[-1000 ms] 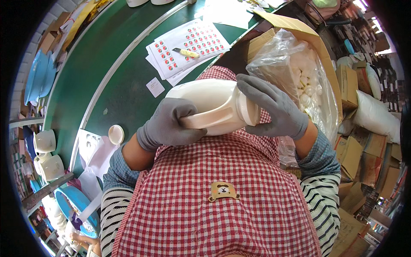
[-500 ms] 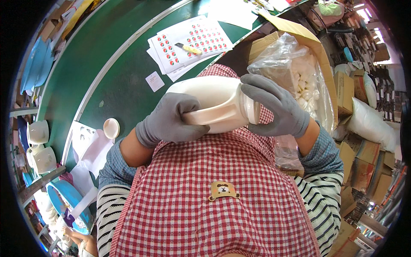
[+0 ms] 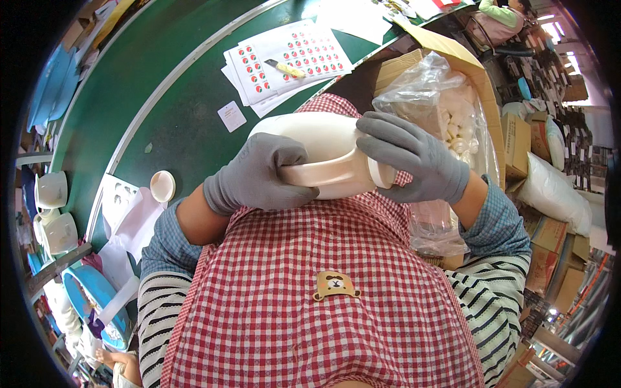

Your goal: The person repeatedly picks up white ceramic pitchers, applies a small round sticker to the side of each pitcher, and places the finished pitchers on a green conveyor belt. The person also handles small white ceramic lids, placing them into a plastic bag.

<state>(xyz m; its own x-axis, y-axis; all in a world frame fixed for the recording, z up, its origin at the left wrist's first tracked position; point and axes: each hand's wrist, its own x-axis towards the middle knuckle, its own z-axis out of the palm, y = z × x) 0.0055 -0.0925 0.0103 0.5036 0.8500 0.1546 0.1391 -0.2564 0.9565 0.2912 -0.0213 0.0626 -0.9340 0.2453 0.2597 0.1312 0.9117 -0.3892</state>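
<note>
A white plastic jug [image 3: 333, 186] lies on its side in front of my apron, its neck toward the right. My left hand [image 3: 255, 173], in a grey glove, is closed round the jug's handle [image 3: 326, 172]. At the neck end is a cream-white cap [image 3: 384, 174]. My gloved right hand [image 3: 420, 155] curls round this end, fingers over the top and thumb below. The fingers partly hide the neck and cap.
On the green table [image 3: 187, 97] lie sticker sheets [image 3: 310, 48], a cutter knife [image 3: 284, 68], a small card [image 3: 231, 116] and a round white lid [image 3: 162, 186]. At right stands a cardboard box [image 3: 446, 42] lined with a plastic bag [image 3: 414, 84], holding cream-white pieces.
The fingers of my right hand have shifted slightly left over the jug's neck. My left hand keeps its hold on the handle, and the jug stays almost in place.
</note>
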